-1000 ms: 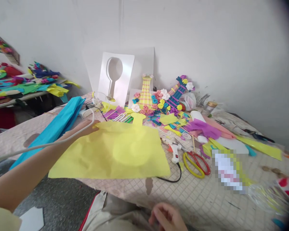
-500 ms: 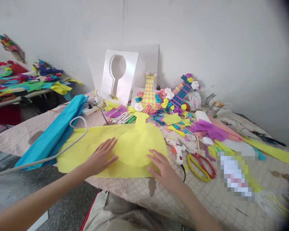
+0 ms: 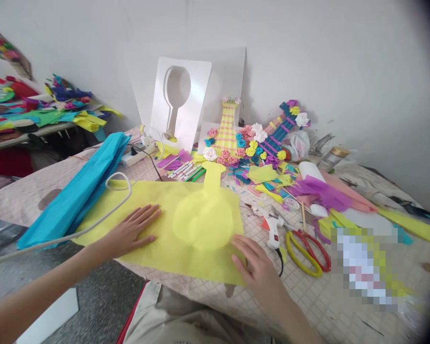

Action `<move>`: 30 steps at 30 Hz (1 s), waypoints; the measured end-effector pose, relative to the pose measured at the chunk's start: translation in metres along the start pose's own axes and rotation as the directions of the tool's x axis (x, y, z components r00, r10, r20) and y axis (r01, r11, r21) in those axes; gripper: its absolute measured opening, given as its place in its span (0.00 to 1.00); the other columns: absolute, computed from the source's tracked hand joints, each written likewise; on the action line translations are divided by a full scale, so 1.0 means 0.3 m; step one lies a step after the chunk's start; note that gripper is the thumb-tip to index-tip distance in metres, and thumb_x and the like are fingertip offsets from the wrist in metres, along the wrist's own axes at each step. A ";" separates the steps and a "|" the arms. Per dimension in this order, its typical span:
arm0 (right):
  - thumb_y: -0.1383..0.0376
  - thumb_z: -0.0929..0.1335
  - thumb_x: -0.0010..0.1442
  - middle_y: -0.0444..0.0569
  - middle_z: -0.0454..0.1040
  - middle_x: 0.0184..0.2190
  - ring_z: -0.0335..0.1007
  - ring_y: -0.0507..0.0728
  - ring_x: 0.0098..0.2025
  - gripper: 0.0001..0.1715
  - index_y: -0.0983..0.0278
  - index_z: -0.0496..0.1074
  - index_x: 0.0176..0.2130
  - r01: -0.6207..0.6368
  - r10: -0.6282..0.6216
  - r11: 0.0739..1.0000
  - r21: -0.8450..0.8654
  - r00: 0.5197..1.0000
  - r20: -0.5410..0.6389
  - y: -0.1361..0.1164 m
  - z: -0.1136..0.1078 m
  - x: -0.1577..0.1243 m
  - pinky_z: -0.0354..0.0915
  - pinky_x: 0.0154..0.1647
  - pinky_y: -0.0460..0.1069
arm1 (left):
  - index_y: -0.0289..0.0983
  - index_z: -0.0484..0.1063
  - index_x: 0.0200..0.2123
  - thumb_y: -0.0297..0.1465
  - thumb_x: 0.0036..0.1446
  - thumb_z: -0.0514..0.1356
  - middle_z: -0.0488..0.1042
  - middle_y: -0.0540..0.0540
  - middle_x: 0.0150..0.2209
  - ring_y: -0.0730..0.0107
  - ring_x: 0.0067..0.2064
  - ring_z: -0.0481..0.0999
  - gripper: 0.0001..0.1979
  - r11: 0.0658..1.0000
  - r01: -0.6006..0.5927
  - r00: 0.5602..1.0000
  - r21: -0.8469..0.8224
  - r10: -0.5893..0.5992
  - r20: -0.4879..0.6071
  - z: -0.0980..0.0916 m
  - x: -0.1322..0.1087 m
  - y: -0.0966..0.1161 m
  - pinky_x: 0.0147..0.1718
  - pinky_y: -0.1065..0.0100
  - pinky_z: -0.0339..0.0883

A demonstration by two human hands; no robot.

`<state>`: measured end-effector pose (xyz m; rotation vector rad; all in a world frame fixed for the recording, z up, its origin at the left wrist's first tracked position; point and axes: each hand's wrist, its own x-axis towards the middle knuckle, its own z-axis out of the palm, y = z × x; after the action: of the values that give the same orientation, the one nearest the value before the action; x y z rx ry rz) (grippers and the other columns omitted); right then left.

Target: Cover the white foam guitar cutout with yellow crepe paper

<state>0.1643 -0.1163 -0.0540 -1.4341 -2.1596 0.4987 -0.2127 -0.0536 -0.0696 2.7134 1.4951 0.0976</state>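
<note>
A wide sheet of yellow crepe paper (image 3: 157, 258) lies over the near part of the table. Through it shows the paler round body of a yellow shape (image 3: 213, 179), whose neck sticks out past the sheet's far edge. My left hand (image 3: 136, 229) rests flat on the left half of the sheet, fingers stretched out. At the sheet's right edge, beside the round body, my right hand (image 3: 256, 263) touches the paper with loosely bent, parted fingers. A white cable (image 3: 103, 217) crosses the sheet's left end.
Blue folded crepe paper (image 3: 79, 186) lies at left. A glue gun (image 3: 272, 227) and red-and-yellow-handled scissors (image 3: 308, 253) are right of the sheet. Behind are markers (image 3: 184, 170), paper scraps (image 3: 263, 174), a flower-trimmed yellow woven piece (image 3: 226, 129) and a white board with a cut-out (image 3: 197, 81).
The yellow sheet has turned slightly, its right end nearer to me. My left hand has slid left and my right hand has moved right and down. The view has shifted a little.
</note>
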 end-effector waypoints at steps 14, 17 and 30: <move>0.64 0.57 0.61 0.57 0.64 0.54 0.57 0.61 0.56 0.21 0.66 0.67 0.50 0.185 -0.171 0.970 -0.160 0.980 0.098 -0.090 0.006 0.286 0.55 0.57 0.58 | 0.37 0.45 0.62 0.43 0.60 0.43 0.49 0.44 0.63 0.63 0.63 0.48 0.29 0.993 -0.014 0.999 -0.113 0.008 -0.048 -0.095 0.185 0.184 0.60 0.58 0.42; 0.64 0.55 0.61 0.60 0.58 0.58 0.50 0.62 0.60 0.25 0.72 0.63 0.54 0.202 -0.175 0.953 -0.225 0.976 0.133 -0.087 0.065 0.371 0.49 0.60 0.56 | 0.34 0.48 0.61 0.44 0.60 0.41 0.48 0.42 0.63 0.63 0.63 0.45 0.30 0.994 -0.059 0.996 -0.091 0.053 -0.069 -0.058 0.274 0.246 0.61 0.58 0.40; 0.50 0.54 0.60 0.56 0.43 0.64 0.36 0.60 0.64 0.37 0.67 0.49 0.62 0.084 -0.031 0.930 -0.359 0.988 0.150 0.044 0.142 0.425 0.39 0.62 0.57 | 0.34 0.41 0.63 0.48 0.58 0.42 0.41 0.43 0.64 0.62 0.64 0.41 0.35 0.990 0.036 0.999 -0.134 -0.040 -0.026 0.011 0.292 0.204 0.60 0.60 0.38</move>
<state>0.1080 0.0054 -0.0703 -1.5577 -2.5003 0.1857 -0.1142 -0.0124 -0.0657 2.5887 1.4895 0.2266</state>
